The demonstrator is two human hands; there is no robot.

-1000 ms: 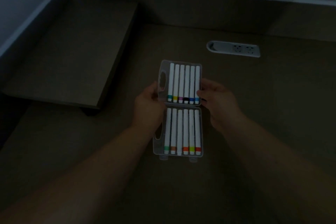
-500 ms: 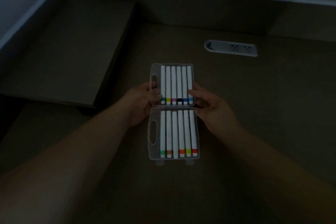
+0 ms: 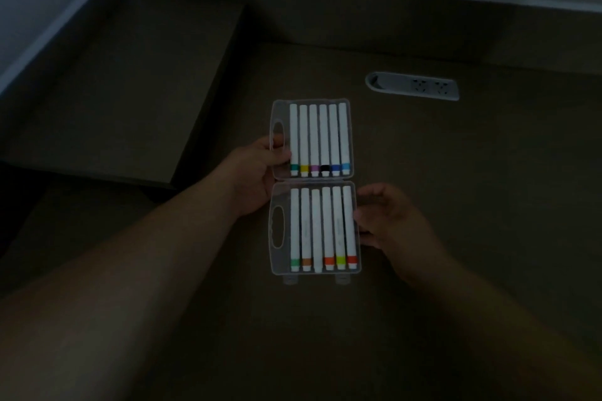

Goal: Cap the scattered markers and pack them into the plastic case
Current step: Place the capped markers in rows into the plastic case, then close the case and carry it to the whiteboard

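Dim desk (image 3: 456, 172), socket strip (image 3: 412, 86) beyond open marker case (image 3: 278, 231)

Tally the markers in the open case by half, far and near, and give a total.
Far half: 6 markers, bands teal, yellow, purple, black, blue, light blue
Near half: 6 markers, bands green, orange, none visible, red-orange, yellow-green, red
Total: 12 markers
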